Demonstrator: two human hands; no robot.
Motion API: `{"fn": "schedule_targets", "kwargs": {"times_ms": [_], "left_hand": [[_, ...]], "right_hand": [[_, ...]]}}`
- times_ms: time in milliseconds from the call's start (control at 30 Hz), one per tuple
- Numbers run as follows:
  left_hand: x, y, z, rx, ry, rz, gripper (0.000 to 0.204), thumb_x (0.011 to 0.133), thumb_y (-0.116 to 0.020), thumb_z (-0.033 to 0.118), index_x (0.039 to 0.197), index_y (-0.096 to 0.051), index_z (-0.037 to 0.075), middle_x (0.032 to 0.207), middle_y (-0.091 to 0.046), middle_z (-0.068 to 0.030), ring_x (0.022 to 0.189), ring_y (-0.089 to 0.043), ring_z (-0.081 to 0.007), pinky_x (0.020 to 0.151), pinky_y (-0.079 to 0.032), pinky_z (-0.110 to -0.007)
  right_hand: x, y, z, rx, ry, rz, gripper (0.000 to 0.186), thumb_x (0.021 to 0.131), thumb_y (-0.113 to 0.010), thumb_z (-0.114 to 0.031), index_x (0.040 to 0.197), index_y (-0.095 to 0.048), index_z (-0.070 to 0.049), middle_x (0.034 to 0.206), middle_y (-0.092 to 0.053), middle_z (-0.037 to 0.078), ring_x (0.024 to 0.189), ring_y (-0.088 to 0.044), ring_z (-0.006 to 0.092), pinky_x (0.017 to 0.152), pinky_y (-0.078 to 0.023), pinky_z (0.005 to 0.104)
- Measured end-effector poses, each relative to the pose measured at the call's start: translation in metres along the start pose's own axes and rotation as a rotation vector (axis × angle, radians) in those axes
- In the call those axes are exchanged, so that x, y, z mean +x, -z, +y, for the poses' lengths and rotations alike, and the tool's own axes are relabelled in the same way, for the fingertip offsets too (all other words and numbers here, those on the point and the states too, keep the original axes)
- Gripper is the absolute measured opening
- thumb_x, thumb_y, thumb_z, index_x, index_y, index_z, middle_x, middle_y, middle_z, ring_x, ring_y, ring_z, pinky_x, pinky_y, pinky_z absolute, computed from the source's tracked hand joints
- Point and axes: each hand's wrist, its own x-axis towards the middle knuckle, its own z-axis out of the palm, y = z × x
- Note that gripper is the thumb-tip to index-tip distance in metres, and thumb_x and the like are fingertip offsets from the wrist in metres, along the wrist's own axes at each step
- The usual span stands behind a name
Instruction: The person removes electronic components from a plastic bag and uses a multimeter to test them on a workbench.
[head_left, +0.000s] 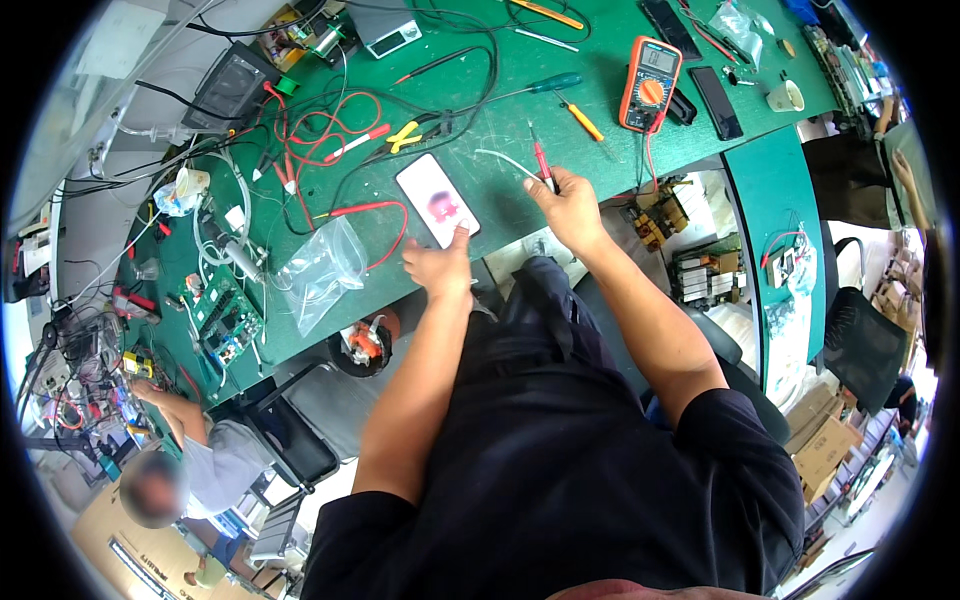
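Observation:
A phone (436,196) with a lit, mostly white screen lies tilted at the bench's near edge. The thumb of my left hand (440,265) rests on its lower end; the other fingers are apart and off to the left, not wrapped round it. To the right, my right hand (570,210) pinches a slim red-handled tool (541,158) with a thin tip pointing away from me. A thin white curved strip (505,162) also runs into that hand's fingertips; whether it is a tube or a wire I cannot tell.
An orange multimeter (651,85) stands at the right, near a dark phone (716,103) and a paper cup (785,97). An orange screwdriver (585,122), yellow-handled pliers (404,137), tangled leads, a clear plastic bag (325,270) and a green circuit board (228,315) lie around. Another person sits at left.

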Motion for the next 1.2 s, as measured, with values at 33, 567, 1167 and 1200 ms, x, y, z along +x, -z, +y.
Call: {"fn": "schedule_targets", "kwargs": {"times_ms": [33,567,1167,1200], "left_hand": [[-0.003,-0.007,0.001,0.092,0.056,-0.009,0.106,0.067,-0.084,0.048,0.139,-0.027,-0.005,0.135,-0.036,-0.0235,0.124,-0.041,-0.0382,0.100,-0.041,-0.048],[-0.009,-0.042,0.033,0.475,0.203,0.021,0.099,0.064,-0.083,0.054,0.129,-0.033,-0.002,0.126,-0.041,-0.0174,0.118,-0.043,-0.0327,0.096,-0.041,-0.048],[-0.026,0.048,0.023,-0.541,0.205,-0.616,0.062,0.075,-0.079,0.035,0.123,-0.054,0.005,0.110,-0.057,-0.0010,0.105,-0.046,-0.0135,0.087,-0.031,-0.037],[-0.032,0.049,0.024,-0.565,0.147,-0.628,0.064,0.075,-0.079,0.034,0.125,-0.052,0.005,0.110,-0.057,-0.0015,0.104,-0.047,-0.0135,0.087,-0.031,-0.036]], "right_hand": [[0.002,-0.002,0.009,0.139,0.027,0.044,0.022,0.090,-0.068,-0.021,0.082,-0.064,-0.001,0.062,-0.047,-0.006,0.057,-0.038,0.0061,0.050,-0.034,0.0270],[0.001,0.033,-0.001,0.297,-0.179,0.018,0.026,0.089,-0.066,-0.023,0.078,-0.061,0.000,0.061,-0.048,-0.002,0.058,-0.042,0.0081,0.051,-0.036,0.0309],[-0.015,0.017,-0.007,0.585,-0.289,0.054,0.019,0.092,-0.065,-0.021,0.086,-0.058,-0.004,0.060,-0.046,-0.004,0.048,-0.038,0.0053,0.043,-0.029,0.0248],[-0.017,0.018,-0.007,0.580,-0.294,0.058,0.021,0.091,-0.065,-0.022,0.089,-0.060,-0.002,0.062,-0.047,-0.004,0.051,-0.039,0.0059,0.046,-0.031,0.0253]]}}
